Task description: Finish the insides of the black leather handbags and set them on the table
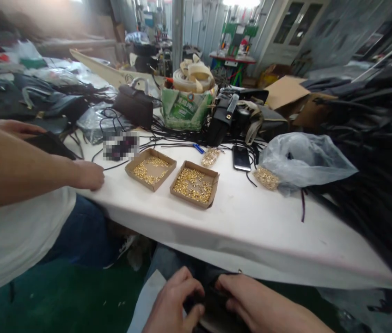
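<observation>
Low in the head view, a dark black leather-like piece [217,307] lies on my lap, below the table's front edge. My left hand [178,303] curls around its left side, thumb and fingers bent toward each other. From the right, my right hand [254,298] grips the same piece, its fingertips tucked in against the dark material. A small gold-coloured fitting [240,271] shows by the right hand's knuckles. The piece's full shape is hidden by my hands and the dim light. Nearest on the table are two shallow cardboard trays [210,202] [129,172] with many small gold metal fittings.
A co-worker's arm [43,162] reaches in from the left, a hand on the white table [251,222]. Behind the trays lie a phone [241,158], a blue lighter-like object [199,148], a clear plastic bag [307,159], black cords, a green sack [184,111] and black handbags [133,105].
</observation>
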Demonstrator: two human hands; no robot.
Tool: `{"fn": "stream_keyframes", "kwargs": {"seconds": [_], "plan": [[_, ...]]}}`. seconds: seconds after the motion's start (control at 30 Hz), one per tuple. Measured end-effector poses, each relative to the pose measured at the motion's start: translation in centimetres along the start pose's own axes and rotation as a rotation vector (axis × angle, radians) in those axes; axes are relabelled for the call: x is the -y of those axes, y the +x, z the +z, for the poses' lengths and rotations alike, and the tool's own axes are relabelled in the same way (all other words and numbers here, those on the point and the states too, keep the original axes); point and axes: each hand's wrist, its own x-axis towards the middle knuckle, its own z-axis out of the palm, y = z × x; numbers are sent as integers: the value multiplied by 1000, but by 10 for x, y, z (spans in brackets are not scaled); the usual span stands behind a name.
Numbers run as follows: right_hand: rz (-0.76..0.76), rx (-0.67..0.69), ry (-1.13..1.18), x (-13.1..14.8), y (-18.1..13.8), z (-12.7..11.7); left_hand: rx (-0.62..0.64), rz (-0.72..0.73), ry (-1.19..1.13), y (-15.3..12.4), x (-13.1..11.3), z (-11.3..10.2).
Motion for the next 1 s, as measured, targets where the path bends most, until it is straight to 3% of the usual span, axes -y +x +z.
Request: {"fn": "stream_keyframes", "kwargs": {"seconds": [0.07, 0.23, 0.4, 0.53, 0.63, 0.7, 0.87, 1.0], "plan": [[7, 27, -52, 1, 2, -8, 33, 2, 39, 10, 3, 3], [17, 106, -114, 4, 15, -23, -35, 163, -57, 25, 5, 11], [80, 179, -166, 11, 17, -32, -30, 115, -57, 26, 14, 7], [-68, 11, -297, 34, 17, -75, -2, 11, 72, 24, 9, -1], [-173, -338, -426, 54, 41, -125, 72, -69, 187, 24, -8, -4], [-89, -486, -650, 61, 70, -153, 75, -92, 229, 23, -21, -5], [-29, -468, -680, 54, 139, -180, 66, -89, 267, 24, -38, -16], [2, -429, -635, 47, 158, -183, 58, -81, 189, 28, -33, -20]]}}
